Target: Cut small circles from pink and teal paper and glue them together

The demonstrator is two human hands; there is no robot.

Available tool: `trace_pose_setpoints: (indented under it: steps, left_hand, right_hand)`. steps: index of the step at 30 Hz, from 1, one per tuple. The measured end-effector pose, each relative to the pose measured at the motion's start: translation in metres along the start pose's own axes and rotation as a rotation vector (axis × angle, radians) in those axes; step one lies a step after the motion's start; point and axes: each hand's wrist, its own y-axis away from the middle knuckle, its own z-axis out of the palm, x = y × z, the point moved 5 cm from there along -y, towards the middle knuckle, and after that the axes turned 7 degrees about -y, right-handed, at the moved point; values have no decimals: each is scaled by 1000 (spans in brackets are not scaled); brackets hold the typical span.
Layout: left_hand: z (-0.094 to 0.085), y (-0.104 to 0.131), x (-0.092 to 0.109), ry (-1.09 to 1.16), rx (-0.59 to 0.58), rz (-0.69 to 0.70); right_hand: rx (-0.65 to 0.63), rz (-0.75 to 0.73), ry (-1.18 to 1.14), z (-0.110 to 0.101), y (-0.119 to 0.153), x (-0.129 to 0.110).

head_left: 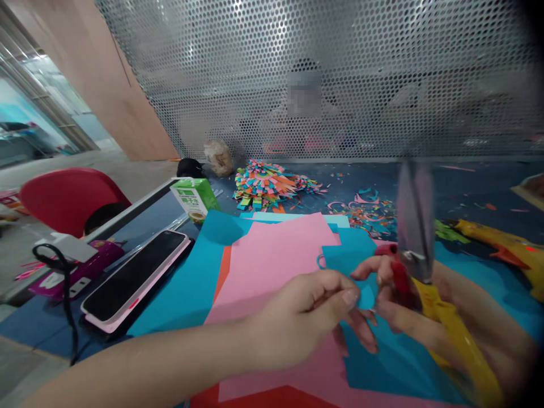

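Observation:
My left hand (325,303) reaches in from the lower left, its thumb and index finger pinched at a small light-blue paper piece (366,296). Close by on the right, my right hand (425,317) has scissors (437,309) with yellow handles lying across its palm, their blurred blades pointing up. Some red material shows by the blade joint; what it is I cannot make out. The right fingertips are near the small piece. Beneath both hands lie a pink paper sheet (272,260) and blue paper (391,362), overlapping other coloured sheets.
A phone (140,272) and a green drink carton (195,198) stand left of the paper. Behind are a heap of fringed paper strips (267,184) and scattered scraps (368,212). A yellow tool (501,241) lies at right. Perforated metal (238,68) closes off the back.

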Motion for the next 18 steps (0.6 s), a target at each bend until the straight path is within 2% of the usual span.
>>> trace_pose_setpoints:
  steps: [2, 5, 11, 18]
  left_hand:
    - [4, -1, -6, 34, -29, -12]
    - [5, -1, -10, 34, -12, -14]
    - [5, 1, -5, -141, -14, -12]
    - [8, 4, -6, -44, -58, -50]
  right_hand:
    - [2, 14, -44, 1, 1, 0]
    - [-4, 21, -81, 2, 0, -1]
    - [-157, 3, 0, 0, -7, -3]
    - [-135, -84, 65, -2, -9, -6]
